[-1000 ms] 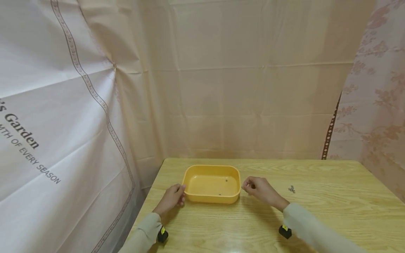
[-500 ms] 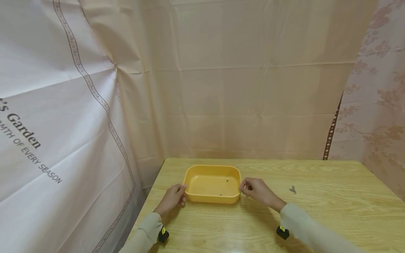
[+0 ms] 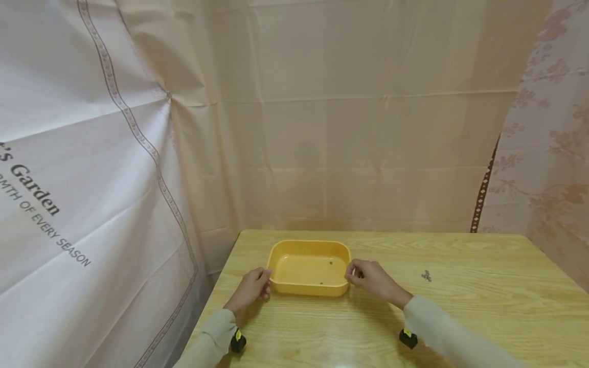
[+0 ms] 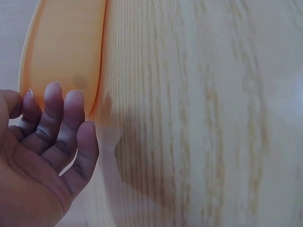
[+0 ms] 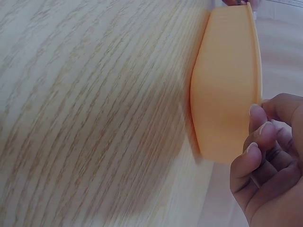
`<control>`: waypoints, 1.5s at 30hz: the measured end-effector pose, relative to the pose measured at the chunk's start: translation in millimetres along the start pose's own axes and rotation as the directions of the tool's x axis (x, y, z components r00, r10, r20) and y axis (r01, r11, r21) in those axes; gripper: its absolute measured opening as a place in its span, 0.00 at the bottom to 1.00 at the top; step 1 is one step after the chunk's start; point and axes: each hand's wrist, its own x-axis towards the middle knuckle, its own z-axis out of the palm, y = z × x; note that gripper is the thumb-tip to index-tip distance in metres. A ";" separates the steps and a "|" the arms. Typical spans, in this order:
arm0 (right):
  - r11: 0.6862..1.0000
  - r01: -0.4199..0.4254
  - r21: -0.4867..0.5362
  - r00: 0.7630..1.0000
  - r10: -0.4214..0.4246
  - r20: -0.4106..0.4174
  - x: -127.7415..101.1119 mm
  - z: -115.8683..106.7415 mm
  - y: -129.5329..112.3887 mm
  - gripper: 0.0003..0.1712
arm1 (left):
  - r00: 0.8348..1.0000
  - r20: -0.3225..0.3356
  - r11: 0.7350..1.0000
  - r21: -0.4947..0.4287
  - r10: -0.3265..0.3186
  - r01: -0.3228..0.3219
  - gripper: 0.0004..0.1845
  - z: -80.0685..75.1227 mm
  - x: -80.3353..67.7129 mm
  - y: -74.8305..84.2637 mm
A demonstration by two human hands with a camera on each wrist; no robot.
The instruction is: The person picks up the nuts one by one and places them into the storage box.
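Note:
A shallow orange tray [image 3: 308, 243] sits on the wooden table [image 3: 469, 312] near its far left corner. Two tiny dark pieces [image 3: 331, 262] lie inside it. My left hand [image 3: 254, 286] rests against the tray's left wall, and in the left wrist view its fingers [image 4: 57, 118] are nearly straight against the tray [image 4: 61, 52]. My right hand [image 3: 353, 273] is at the tray's right rim with its fingertips pinched together. A small dark piece seems to show between them. In the right wrist view its curled fingers [image 5: 258, 135] hover beside the tray's wall [image 5: 227, 85].
A little cluster of small grey pieces [image 3: 426, 276] lies on the table right of my right hand. Pale curtains hang behind the table [image 3: 368, 153] and along its left side [image 3: 92, 204]. A flowered curtain [image 3: 552, 153] hangs at the right.
My right hand has moved left from just beside the tray to its right rim. The left hand and the tray have stayed put.

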 end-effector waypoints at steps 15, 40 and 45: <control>0.999 -0.009 -0.038 1.000 0.010 0.010 1.2 0.9 4.5 0.07 | 1.000 0.001 1.000 -0.028 0.006 -0.006 0.21 1.6 -1.9 8.6; 0.998 -0.051 -0.032 0.999 0.051 0.000 -3.6 -0.1 2.8 0.07 | 1.000 -0.009 1.000 -0.015 -0.008 0.008 0.21 3.0 -2.1 4.6; 0.997 -0.075 -0.019 0.997 0.075 -0.012 -5.4 -5.8 6.1 0.05 | 1.000 -0.013 1.000 -0.008 -0.013 0.013 0.21 2.8 -2.5 5.4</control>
